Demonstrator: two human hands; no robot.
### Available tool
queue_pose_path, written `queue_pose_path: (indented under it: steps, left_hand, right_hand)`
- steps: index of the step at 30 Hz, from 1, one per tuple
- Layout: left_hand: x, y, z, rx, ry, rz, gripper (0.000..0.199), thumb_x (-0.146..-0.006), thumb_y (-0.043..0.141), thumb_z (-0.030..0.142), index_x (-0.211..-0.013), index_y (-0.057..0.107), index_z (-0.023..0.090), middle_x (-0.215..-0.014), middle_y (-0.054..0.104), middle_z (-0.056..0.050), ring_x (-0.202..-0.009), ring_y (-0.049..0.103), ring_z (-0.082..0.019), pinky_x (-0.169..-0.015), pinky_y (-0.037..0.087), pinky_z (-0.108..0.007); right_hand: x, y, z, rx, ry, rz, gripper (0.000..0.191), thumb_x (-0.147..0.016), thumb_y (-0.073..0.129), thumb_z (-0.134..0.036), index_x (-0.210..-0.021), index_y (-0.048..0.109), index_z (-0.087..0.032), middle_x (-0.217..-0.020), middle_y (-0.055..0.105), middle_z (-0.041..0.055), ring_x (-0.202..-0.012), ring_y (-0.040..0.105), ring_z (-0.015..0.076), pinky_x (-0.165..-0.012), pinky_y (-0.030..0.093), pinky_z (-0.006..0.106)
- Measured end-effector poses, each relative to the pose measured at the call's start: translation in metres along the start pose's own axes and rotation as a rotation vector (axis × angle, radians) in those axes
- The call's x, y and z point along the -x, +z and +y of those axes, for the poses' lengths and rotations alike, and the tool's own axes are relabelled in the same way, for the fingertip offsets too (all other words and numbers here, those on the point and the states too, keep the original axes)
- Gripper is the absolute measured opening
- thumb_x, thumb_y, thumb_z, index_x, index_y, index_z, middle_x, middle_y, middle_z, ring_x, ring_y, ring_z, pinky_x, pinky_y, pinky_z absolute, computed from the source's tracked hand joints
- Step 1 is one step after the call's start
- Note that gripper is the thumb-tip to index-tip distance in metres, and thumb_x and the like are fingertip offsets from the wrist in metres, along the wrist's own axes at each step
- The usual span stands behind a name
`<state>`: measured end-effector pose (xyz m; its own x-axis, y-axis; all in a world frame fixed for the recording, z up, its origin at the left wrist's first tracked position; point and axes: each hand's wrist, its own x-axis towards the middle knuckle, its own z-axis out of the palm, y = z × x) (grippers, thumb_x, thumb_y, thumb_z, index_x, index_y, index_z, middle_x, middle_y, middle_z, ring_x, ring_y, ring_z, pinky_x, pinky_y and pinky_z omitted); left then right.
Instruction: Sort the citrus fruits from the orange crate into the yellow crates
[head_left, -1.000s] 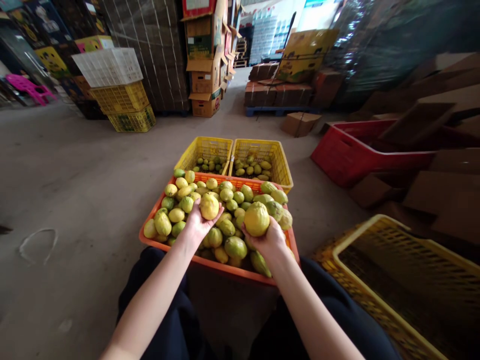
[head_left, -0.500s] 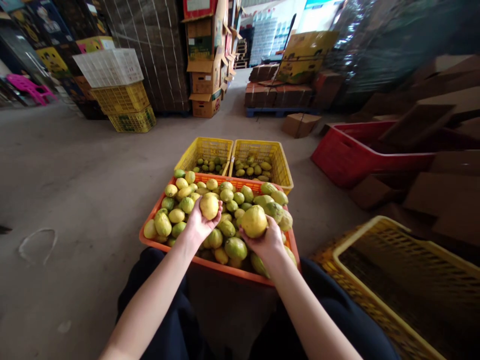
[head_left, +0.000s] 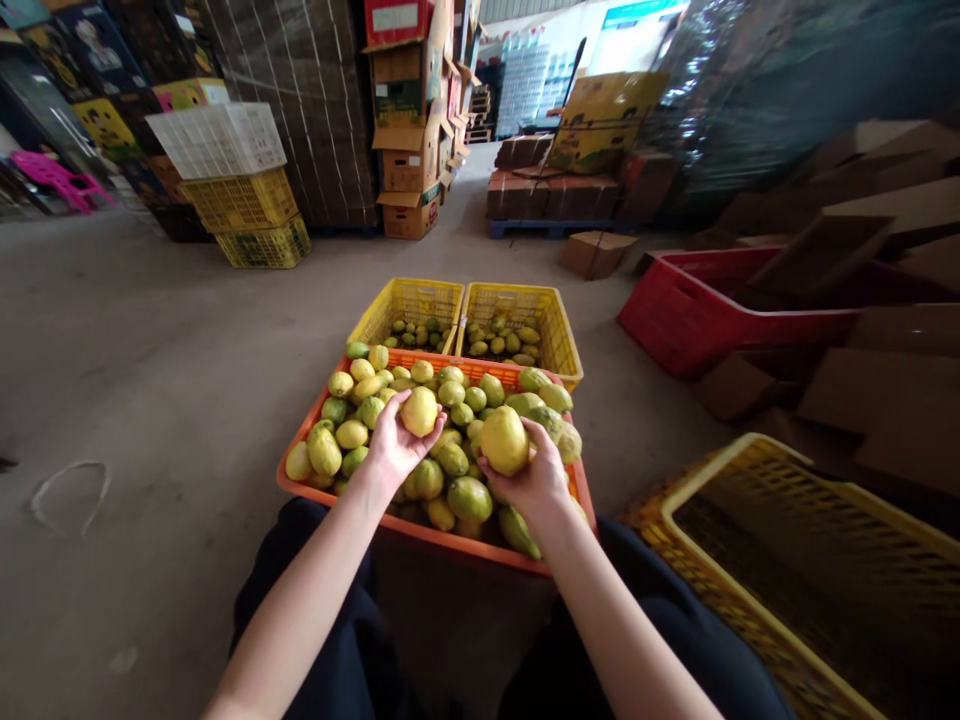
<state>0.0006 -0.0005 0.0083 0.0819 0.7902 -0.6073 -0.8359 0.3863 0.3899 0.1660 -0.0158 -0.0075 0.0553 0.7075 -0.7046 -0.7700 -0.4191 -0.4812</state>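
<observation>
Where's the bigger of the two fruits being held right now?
In the head view, the bigger fruit is in the right hand, over the orange crate, just right of the smaller fruit in the left hand.

Pale-yellow round fruit (head_left: 418, 412) in left hand (head_left: 401, 450); larger yellow round fruit (head_left: 504, 441) in right hand (head_left: 537, 480). Below grip: orange plastic crate (head_left: 480, 549), mottled green-and-yellow oval fruits (head_left: 469, 499). Beyond grip: yellow lattice-walled plastic crates (head_left: 562, 335). Right of grip: red plastic crate (head_left: 666, 312).

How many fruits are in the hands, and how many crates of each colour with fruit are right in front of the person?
Fruits in the hands: 2
Orange crates: 1
Yellow crates: 2
Total: 5
</observation>
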Motion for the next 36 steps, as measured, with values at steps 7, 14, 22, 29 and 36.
queue_pose_path:
  steps: [7,14,22,29,36]
  left_hand:
    - [-0.002,-0.003,-0.001,-0.001,-0.099,-0.060,0.034,-0.103,0.044,0.029,-0.123,0.067,0.014,-0.082,0.071,-0.008,-0.058,0.063,-0.014,-0.046,0.053,-0.020]
    - [0.004,0.001,0.000,-0.012,-0.120,-0.004,0.033,-0.105,0.042,0.026,-0.125,0.065,0.014,-0.082,0.071,-0.007,-0.058,0.064,-0.012,-0.045,0.054,-0.017]
    - [0.011,0.006,0.002,-0.088,-0.024,0.082,0.030,-0.101,0.059,0.044,-0.102,0.065,0.015,-0.069,0.061,-0.001,-0.053,0.058,-0.010,-0.042,0.052,-0.015]
    - [0.003,-0.003,-0.002,-0.146,-0.053,-0.048,0.040,-0.106,0.041,0.041,-0.113,0.067,0.011,-0.074,0.068,-0.007,-0.052,0.059,-0.012,-0.041,0.050,-0.019]
    - [0.000,-0.003,-0.004,-0.282,0.010,-0.025,0.033,-0.103,0.048,0.038,-0.114,0.066,0.012,-0.071,0.069,-0.005,-0.039,0.050,-0.007,-0.032,0.035,-0.014]
  right_hand:
    - [-0.002,-0.002,-0.001,0.017,0.058,-0.049,0.022,-0.092,0.051,-0.037,-0.100,0.064,-0.022,-0.072,0.069,0.0066,-0.058,0.065,0.0227,-0.045,0.052,0.028]
    - [0.002,-0.001,0.002,0.039,0.058,-0.088,0.024,-0.098,0.048,-0.038,-0.099,0.064,-0.021,-0.073,0.070,0.0060,-0.058,0.067,0.0215,-0.043,0.051,0.026]
    - [0.006,0.001,-0.001,0.024,0.046,-0.013,0.019,-0.096,0.052,-0.040,-0.096,0.061,-0.023,-0.067,0.066,0.0029,-0.056,0.064,0.0209,-0.042,0.050,0.026]
    - [0.000,-0.004,0.001,0.051,0.095,-0.104,0.025,-0.096,0.048,-0.043,-0.099,0.061,-0.022,-0.067,0.068,0.0066,-0.048,0.062,0.0211,-0.039,0.048,0.027]
    - [0.008,0.000,-0.003,0.045,0.134,-0.230,0.031,-0.100,0.045,-0.043,-0.097,0.063,-0.018,-0.066,0.069,0.0085,-0.048,0.063,0.0208,-0.032,0.037,0.020]
